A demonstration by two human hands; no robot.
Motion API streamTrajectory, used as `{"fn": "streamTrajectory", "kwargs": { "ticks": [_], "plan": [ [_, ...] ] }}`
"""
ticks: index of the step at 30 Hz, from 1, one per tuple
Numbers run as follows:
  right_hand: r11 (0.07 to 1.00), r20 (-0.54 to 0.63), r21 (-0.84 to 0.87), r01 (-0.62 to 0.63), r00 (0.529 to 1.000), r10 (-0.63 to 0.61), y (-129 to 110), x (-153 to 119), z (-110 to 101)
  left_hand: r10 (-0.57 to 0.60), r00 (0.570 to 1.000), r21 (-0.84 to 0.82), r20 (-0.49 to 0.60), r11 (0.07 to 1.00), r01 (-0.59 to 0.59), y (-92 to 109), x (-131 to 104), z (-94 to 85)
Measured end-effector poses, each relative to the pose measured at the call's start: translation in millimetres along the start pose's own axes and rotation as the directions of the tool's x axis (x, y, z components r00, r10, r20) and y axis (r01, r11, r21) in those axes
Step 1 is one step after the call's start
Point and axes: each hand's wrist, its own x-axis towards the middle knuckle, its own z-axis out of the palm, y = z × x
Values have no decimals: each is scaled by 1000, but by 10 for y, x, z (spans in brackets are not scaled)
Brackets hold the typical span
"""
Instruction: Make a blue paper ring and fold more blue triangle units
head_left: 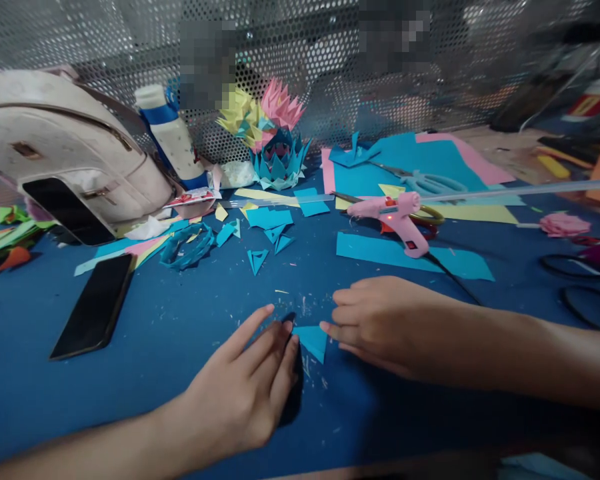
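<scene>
A small folded blue paper triangle (pixel 314 341) lies on the blue tabletop between my hands, its point toward me. My left hand (pixel 250 380) has its thumb and index fingertips together at the triangle's left corner, with another finger stretched forward. On the other side, my right hand (pixel 380 323) is closed, fingers curled, with a fingertip at the right corner; its thumb is mostly hidden. Beyond them sit small folded blue paper pieces (pixel 257 261) and a blue paper strip (pixel 410 257). A pink glue gun (pixel 397 217) with a lit orange light lies across that strip.
Paper flowers (pixel 280 153) stand at the back by a perforated metal panel. To the left are a phone (pixel 95 307), a white backpack (pixel 65 147) and a bottle (pixel 173 137). Light-blue-handled scissors (pixel 430 181) rest on paper sheets (pixel 460 160). The glue gun's cord (pixel 453 277) trails behind my right wrist.
</scene>
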Motion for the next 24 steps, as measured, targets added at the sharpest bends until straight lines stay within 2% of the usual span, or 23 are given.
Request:
{"fn": "streamTrajectory", "kwargs": {
  "ticks": [2,4,6,7,10,13,15,18,21,24],
  "plan": [
    [999,84,-25,42,996,-40,1,3,-91,-13,998,-104,-54,995,8,-77,19,11],
    [999,121,-5,46,992,-45,2,10,-170,-87,995,-259,-40,963,74,-186,49,20],
    [999,125,0,54,991,-53,2,13,-210,-235,969,-419,72,875,243,-288,88,28],
    [998,108,0,63,992,-63,3,14,-213,-266,957,-448,113,847,288,-326,109,32],
    [995,29,-12,96,995,-95,17,15,-178,-320,921,-491,221,780,389,-369,171,52],
    [995,2,-9,102,995,-102,52,30,-134,-342,888,-502,307,735,456,-348,229,79],
    [998,-29,28,55,998,-54,79,47,-114,-345,873,-498,345,721,482,-331,266,90],
    [981,-66,181,-68,995,81,110,76,-94,-343,862,-483,374,721,497,-319,317,88],
    [902,-16,382,-201,975,223,124,102,-85,-329,866,-462,376,743,483,-316,349,76],
    [820,54,500,-279,955,292,125,122,-86,-307,882,-432,357,783,448,-314,356,74]
  ]
}}
